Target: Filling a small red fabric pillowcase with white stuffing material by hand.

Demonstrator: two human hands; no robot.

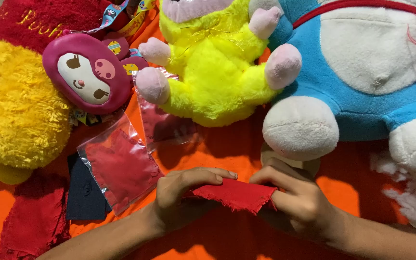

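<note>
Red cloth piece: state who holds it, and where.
Both hands hold the red cloth piece: left hand pinches its left edge, right hand its right edge.

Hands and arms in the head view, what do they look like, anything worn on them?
Both the left hand and the right hand are bare: no gloves, and no rings, watch or bracelet show. The forearms enter from the bottom edge uncovered as far as the picture reaches, so no sleeve shows. Fingers are slim, with short, plain nails on the left hand; the right hand's nails are turned out of sight.
</note>
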